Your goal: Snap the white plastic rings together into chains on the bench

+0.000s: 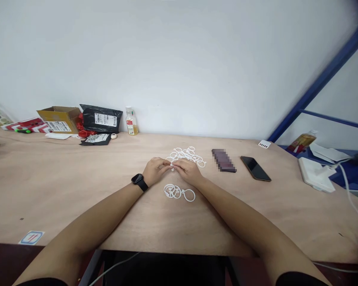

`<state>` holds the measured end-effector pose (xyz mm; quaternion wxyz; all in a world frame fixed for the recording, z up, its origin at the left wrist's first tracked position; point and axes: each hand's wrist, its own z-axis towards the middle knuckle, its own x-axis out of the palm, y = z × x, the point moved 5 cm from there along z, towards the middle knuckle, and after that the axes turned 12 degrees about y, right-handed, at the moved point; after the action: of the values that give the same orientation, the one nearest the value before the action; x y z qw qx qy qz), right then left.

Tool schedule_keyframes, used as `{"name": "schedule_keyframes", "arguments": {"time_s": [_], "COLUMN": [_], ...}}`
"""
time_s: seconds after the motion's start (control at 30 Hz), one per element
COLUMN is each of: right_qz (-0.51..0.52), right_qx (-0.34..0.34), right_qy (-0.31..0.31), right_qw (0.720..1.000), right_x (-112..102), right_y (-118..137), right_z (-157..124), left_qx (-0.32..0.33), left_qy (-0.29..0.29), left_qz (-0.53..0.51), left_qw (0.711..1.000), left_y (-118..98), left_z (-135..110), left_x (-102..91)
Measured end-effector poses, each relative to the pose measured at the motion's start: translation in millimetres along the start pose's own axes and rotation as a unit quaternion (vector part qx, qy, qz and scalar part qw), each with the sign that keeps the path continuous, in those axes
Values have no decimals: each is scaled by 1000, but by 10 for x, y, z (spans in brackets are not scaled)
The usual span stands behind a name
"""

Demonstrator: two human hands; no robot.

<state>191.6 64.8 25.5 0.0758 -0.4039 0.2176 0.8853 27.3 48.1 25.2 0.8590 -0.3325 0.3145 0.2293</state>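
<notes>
Head view, and the left hand [155, 171] and right hand [189, 171] are together pinching a small white piece [172, 169], mostly hidden, seemingly fine fingertip work calling for a steady grip, ring pile [187, 153] at one o'clock, ring cluster [181, 192] at six.

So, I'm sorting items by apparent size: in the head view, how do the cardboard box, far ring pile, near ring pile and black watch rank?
Largest to smallest, as they look:
1. cardboard box
2. far ring pile, partly behind the right hand
3. near ring pile
4. black watch
</notes>
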Motion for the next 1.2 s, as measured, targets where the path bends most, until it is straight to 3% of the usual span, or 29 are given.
{"name": "schedule_keyframes", "arguments": {"time_s": [0.37, 0.63, 1.03, 1.2], "right_qz": [-22, -21, -21, -8], "right_qx": [29, 2, 0, 8], "right_qy": [6, 2, 30, 38], "right_qw": [999, 1000, 999, 999], "right_x": [-3, -11, 1, 18], "right_y": [-1, 40, 39, 38], "right_z": [-13, -17, -11, -16], "left_qx": [49, 1, 62, 55], "left_qy": [73, 55, 65, 85], "left_qz": [17, 14, 45, 47], "left_qw": [996, 998, 995, 994], "left_y": [-69, -27, -99, -104], "left_z": [27, 27, -2, 6], "left_x": [47, 23, 25, 26]}}
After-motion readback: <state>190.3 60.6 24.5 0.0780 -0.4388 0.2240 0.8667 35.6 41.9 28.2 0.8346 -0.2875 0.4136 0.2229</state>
